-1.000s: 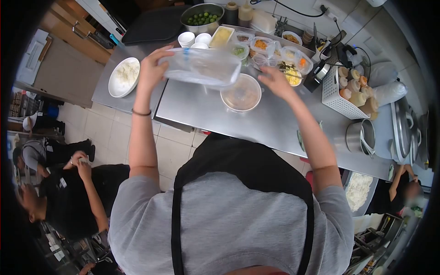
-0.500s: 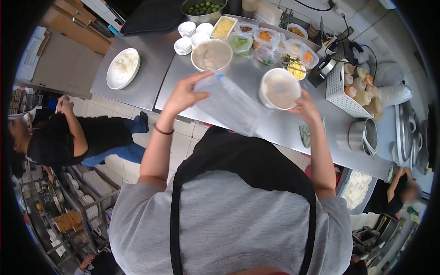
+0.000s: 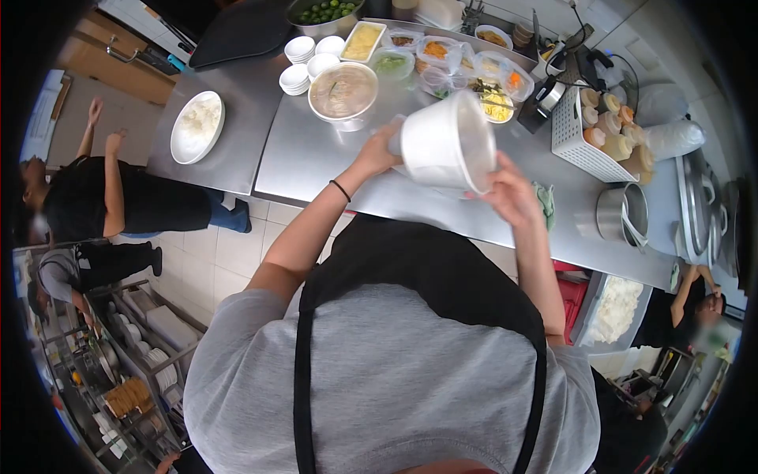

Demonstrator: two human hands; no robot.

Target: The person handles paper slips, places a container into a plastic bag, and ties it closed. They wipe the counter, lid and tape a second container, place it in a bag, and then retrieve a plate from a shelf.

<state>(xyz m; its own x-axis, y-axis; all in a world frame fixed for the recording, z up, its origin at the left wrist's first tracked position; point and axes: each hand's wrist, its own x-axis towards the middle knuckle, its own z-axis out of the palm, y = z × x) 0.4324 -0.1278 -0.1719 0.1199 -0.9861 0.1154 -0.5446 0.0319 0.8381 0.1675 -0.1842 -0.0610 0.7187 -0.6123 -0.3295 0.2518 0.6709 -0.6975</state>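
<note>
A white round tub with a translucent lid is tipped on its side above the steel counter, its lid facing right. My left hand is at the base, its fingertips partly hidden by the tub. With my right hand I grip the rim by the lid. Both hands are closed on the tub. The clear plastic bag is hard to make out; a faint see-through edge shows below the tub. Behind my left hand stands a white bowl of soup with noodles and a green garnish.
Small white bowls, a tray of yellow food and bagged toppings line the back. A sauce-bottle basket and a metal pot stand right. A rice bowl sits left. Co-workers stand on both sides.
The tub has moved left and tipped from upright onto its side. My left hand has moved right to its base, and the bag is no longer spread out. A co-worker at left has raised their hands.
</note>
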